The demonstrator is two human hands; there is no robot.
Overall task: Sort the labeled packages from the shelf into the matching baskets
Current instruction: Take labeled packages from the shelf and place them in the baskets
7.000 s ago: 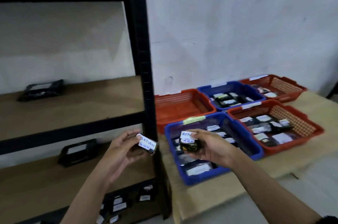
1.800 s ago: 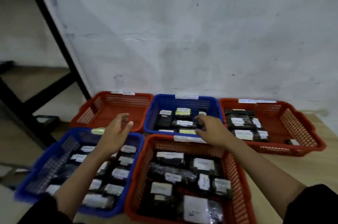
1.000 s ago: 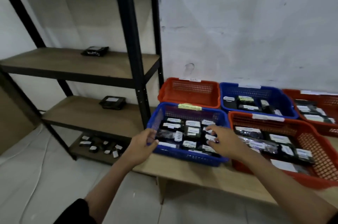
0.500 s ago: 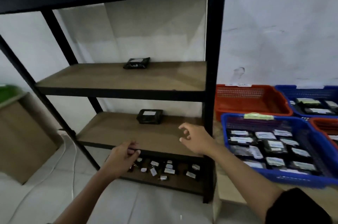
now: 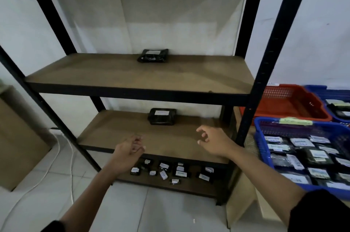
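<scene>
Now both hands hover empty at the black metal shelf unit (image 5: 246, 97): left hand (image 5: 128, 152) with fingers loosely curled, right hand (image 5: 212, 141) spread and relaxed, neither holding anything. Small black labelled packages (image 5: 170, 171) lie scattered on the bottom board, one bigger black wrapped parcel (image 5: 162, 119) on the middle board, another (image 5: 153, 55) above. Risk here, I'd say: the little ones crowd together, so a quick grab could knock neighbours off the edge, or a blurred label gets misread and lands in the wrong basket, blue plastic (image 5: 259, 137) or orange (image 5: 322, 112).
</scene>
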